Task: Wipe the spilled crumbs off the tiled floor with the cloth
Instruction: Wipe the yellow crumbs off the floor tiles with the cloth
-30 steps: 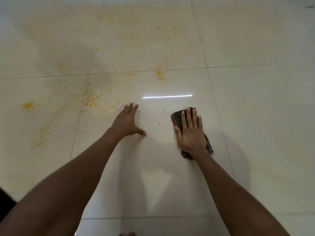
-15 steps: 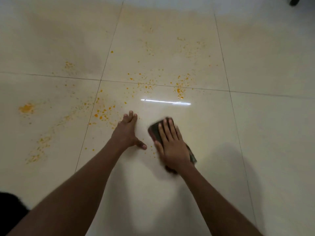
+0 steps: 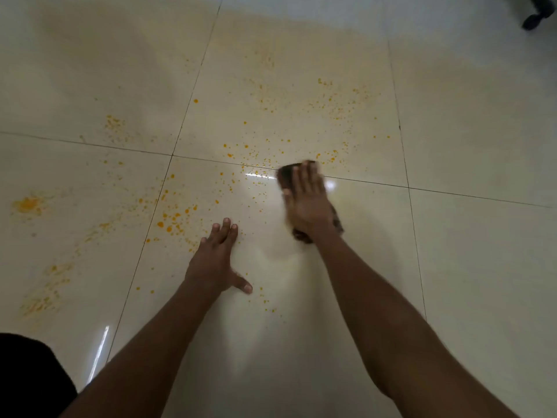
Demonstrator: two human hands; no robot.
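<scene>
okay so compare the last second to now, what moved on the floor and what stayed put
The right hand slid the dark cloth first leftward toward the left hand, then forward and away from it, up to the grout line and the edge of the orange crumbs. Nothing was picked up or let go: the right hand stays flat on the cloth, and the left stays flat on the tile. Most crumbs still lie unwiped.

Glossy cream floor tiles [image 3: 470, 122] with thin dark grout lines carry scattered orange crumbs [image 3: 171, 218], a smeared orange patch [image 3: 28, 204] at the left, a dark cloth [image 3: 286, 176], and a flat-pressed left hand [image 3: 215, 260].
</scene>
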